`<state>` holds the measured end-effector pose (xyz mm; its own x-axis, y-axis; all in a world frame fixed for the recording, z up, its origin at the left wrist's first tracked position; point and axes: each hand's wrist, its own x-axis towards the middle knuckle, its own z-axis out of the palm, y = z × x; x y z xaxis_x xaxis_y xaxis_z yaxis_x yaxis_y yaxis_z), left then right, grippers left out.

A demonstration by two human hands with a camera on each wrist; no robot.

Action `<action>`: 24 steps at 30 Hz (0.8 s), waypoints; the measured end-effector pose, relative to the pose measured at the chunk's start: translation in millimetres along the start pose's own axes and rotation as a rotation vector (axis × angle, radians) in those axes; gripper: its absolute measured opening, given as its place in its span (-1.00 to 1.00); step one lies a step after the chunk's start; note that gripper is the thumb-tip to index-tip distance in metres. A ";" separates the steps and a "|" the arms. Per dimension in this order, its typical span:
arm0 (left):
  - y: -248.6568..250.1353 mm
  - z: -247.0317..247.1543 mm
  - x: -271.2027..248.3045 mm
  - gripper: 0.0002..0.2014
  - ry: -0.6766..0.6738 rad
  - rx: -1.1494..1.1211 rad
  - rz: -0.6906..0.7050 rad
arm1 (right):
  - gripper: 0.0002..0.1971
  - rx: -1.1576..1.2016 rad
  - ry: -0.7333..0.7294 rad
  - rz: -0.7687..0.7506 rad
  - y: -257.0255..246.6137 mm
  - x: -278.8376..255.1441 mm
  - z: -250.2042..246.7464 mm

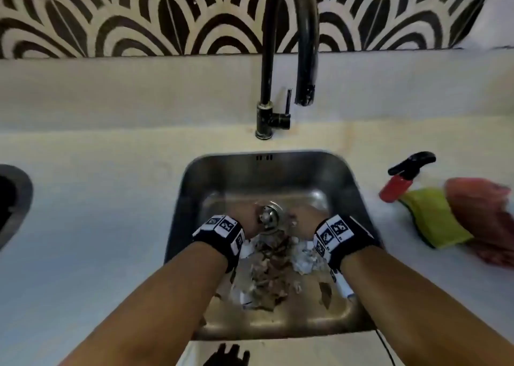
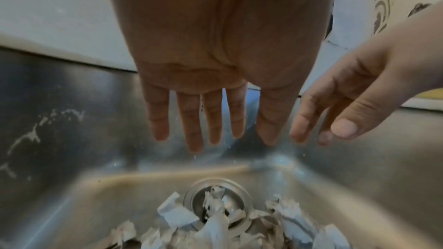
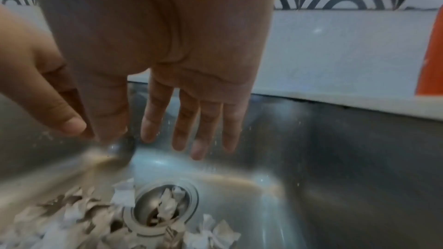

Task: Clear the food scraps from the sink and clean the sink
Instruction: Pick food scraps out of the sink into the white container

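sink (image 1: pixel 192 187): square stainless steel basin set in a pale counter; white streaks on one inner wall
drain (image 2: pixel 217 204): round metal strainer in the basin floor; bits caught in it
food scraps (image 1: pixel 268 271): white and brown torn pieces, perhaps partly paper, heaped from the drain toward the near wall

A home kitchen: a steel sink (image 1: pixel 192 187) set in a pale counter (image 1: pixel 97 198), black gooseneck tap (image 1: pixel 267 59), patterned tiles (image 1: pixel 111 18) behind (sponge (image 1: pixel 434 218) and spray bottle (image 1: pixel 400 179) beside).
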<state>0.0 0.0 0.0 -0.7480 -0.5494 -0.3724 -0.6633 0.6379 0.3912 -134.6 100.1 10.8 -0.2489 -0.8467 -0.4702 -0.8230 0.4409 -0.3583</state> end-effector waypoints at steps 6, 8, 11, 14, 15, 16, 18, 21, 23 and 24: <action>-20.6 36.4 28.9 -0.51 -0.178 -0.039 -0.148 | -0.64 -0.060 -0.176 0.072 13.7 29.6 32.7; -28.1 50.1 35.7 -0.53 -0.221 -0.046 -0.193 | -0.59 -0.054 -0.204 0.049 18.2 37.9 43.8; -33.9 66.6 44.4 -0.53 -0.248 -0.081 -0.249 | -0.50 -0.096 -0.270 -0.016 24.3 47.0 59.5; -39.9 77.5 47.9 -0.44 -0.288 -0.062 -0.267 | -0.45 -0.161 -0.275 -0.048 29.6 56.3 79.0; -42.7 82.1 49.3 -0.41 -0.294 -0.072 -0.269 | -0.42 -0.214 -0.279 -0.032 30.9 60.5 85.9; -45.1 86.2 50.3 -0.39 -0.299 -0.080 -0.274 | -0.40 -0.265 -0.284 -0.019 31.0 62.9 90.9; -50.1 93.5 52.4 -0.38 -0.303 -0.092 -0.292 | -0.40 -0.265 -0.318 0.018 31.5 67.2 98.0; -54.6 100.3 55.2 -0.35 -0.311 -0.110 -0.299 | -0.53 -0.164 -0.333 0.024 33.5 72.1 99.5; -56.0 103.1 55.5 -0.33 -0.312 -0.090 -0.300 | -0.65 -0.101 -0.307 0.035 36.8 73.6 98.7; -56.6 104.5 55.1 -0.32 -0.307 -0.073 -0.303 | -0.70 -0.072 -0.282 0.044 38.2 73.9 97.4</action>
<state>-1.3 -10.0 -130.6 -0.4852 -0.5132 -0.7079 -0.8600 0.4266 0.2801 -134.7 83.3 -116.1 -0.1417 -0.7068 -0.6931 -0.8514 0.4441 -0.2789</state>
